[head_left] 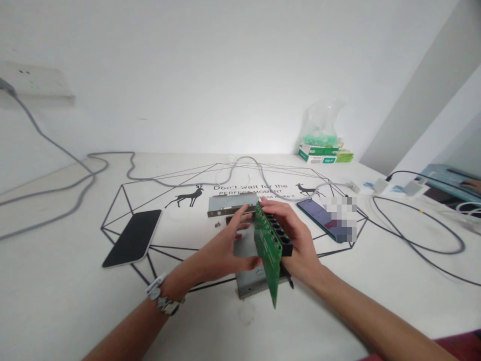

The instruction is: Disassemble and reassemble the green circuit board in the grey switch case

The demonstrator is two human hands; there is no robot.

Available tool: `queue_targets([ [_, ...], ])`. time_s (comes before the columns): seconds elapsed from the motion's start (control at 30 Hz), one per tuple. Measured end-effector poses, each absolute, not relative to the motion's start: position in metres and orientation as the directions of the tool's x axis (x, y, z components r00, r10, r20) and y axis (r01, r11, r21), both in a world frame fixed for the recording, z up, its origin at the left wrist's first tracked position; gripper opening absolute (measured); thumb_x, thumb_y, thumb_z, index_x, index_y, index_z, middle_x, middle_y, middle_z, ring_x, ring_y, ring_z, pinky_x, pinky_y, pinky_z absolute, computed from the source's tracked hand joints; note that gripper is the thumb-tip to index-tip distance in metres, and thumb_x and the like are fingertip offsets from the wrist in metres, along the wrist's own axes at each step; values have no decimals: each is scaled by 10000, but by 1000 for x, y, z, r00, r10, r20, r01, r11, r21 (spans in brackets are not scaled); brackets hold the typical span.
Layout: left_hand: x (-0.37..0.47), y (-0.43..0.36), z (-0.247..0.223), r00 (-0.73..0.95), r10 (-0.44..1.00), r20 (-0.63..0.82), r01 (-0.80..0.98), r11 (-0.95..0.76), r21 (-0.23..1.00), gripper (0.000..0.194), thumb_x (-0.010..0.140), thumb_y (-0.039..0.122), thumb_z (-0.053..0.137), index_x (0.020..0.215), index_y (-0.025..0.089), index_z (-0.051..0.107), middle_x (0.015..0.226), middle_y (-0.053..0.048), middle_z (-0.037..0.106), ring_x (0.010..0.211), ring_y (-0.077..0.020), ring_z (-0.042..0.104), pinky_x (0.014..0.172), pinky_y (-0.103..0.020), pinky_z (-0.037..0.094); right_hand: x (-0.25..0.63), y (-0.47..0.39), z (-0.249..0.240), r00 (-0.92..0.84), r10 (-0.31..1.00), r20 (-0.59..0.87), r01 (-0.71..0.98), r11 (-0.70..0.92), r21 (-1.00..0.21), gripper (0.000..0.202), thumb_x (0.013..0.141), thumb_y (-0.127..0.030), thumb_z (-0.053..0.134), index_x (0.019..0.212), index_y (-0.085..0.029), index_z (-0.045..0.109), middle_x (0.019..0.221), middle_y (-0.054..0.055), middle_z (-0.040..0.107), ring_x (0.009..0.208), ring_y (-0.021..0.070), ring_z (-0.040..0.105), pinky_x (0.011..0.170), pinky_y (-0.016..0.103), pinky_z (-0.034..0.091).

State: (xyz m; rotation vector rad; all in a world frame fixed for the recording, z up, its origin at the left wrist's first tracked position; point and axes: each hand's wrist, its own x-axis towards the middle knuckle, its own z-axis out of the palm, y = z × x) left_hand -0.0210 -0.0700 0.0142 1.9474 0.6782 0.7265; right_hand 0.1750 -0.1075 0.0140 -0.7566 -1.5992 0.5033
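Observation:
A green circuit board (267, 245) with a row of black round-holed sockets (280, 233) along one side is tilted upright over the mat. My right hand (296, 233) is wrapped round its socket side and holds it. My left hand (227, 245) is open beside the board's flat face, thumb and fingers apart; its thumb tip is close to the board, and I cannot tell whether it touches. Under the hands lies a grey metal casing (248, 286), partly hidden. Beyond it sits a grey metal cover (229, 203). A few small screws (217, 224) lie left of the casing.
A dark phone (133, 238) lies on the left, and another phone (319, 219) with its screen lit on the right. Grey cable (80, 200) snakes across the table. Power adapters (383, 186) and black cable (409, 243) are at right. Green-and-white boxes (318, 152) stand against the wall.

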Motion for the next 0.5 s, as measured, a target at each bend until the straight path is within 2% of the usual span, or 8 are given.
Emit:
queue_targets([
  [0.23,-14,-73,11,668,682,297,59,-447,893,1004,785,241,784,1589,273,184,1531,-195,402,1372,-370,460,1131,-572,410,170,-109,6,-5,666,746,218,729,-649,308,975,-185,510,1231,-300,636,1375,117,547,1338,270,515,1105,522,460],
  [0.4,-11,-73,10,661,696,282,84,-442,893,1043,742,256,828,1581,293,208,1539,-187,382,1381,-378,441,1119,-580,415,170,-111,9,-35,640,768,219,755,-619,326,972,-145,499,1222,-307,630,1375,110,514,1351,265,497,1111,522,458],
  [0.5,-12,-67,7,635,696,335,97,-502,860,999,763,251,809,1572,297,225,1533,-182,395,1381,-371,441,1109,-565,424,170,-111,9,-53,658,751,194,745,-639,337,964,-160,512,1254,-313,587,1408,108,480,1364,269,478,1065,498,504],
])
